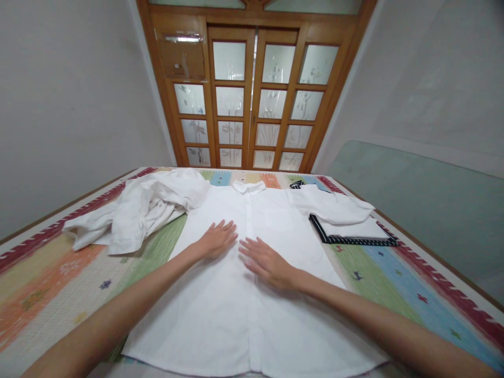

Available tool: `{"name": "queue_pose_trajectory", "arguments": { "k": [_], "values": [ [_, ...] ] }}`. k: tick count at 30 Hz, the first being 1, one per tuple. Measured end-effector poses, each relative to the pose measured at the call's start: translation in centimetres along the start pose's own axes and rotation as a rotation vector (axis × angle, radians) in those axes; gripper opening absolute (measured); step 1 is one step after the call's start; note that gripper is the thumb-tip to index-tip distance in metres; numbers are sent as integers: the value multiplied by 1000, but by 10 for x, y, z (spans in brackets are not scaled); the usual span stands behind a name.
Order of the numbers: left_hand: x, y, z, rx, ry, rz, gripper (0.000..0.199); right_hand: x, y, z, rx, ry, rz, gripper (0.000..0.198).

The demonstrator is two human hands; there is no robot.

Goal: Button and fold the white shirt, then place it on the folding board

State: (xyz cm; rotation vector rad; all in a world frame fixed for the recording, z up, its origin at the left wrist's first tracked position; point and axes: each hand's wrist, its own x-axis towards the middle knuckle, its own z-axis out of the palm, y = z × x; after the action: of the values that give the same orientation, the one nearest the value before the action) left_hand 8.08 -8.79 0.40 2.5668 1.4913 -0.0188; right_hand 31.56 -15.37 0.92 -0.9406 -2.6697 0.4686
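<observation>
A white button-up shirt (pixel 220 331) lies spread front side up, its collar at the far end and its hem toward me. My left hand (pixel 217 239) rests palm down on the shirt, just left of the button strip, fingers stretched out. On the other side of the strip, my right hand (pixel 268 262) hovers at or just over the cloth with its fingers extended; whether the palm touches, I cannot tell. Neither hand grips anything. The shirt's right-hand sleeve lies out over a folded white cloth with black striped trim (pixel 354 233).
A crumpled heap of white fabric (pixel 145 205) lies on the left, against the shirt's shoulder. Underneath is a colourful striped cover (pixel 94 278). Wooden glass-paned doors (pixel 252 100) stand beyond the far edge, and a pale green panel (pixel 417 194) leans along the right wall.
</observation>
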Motion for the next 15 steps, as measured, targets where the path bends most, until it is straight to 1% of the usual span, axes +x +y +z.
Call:
{"name": "queue_pose_trajectory", "arguments": {
  "k": [3,5,7,9,12,15],
  "values": [
    [39,16,-1,-19,52,-70,60,46,35,8,-127,95,307,60],
    [59,20,1,13,97,-80,57,66,52,11,-214,95,434,62],
    [69,18,4,21,114,-59,57,75,63,13,-272,72,482,65],
    [70,13,7,14,116,-34,58,74,69,13,-300,51,497,69],
    [63,0,10,0,116,-22,63,64,74,10,-314,32,529,80],
    [54,-11,9,-12,107,-48,72,57,79,6,-316,16,576,82]
  ]
}}
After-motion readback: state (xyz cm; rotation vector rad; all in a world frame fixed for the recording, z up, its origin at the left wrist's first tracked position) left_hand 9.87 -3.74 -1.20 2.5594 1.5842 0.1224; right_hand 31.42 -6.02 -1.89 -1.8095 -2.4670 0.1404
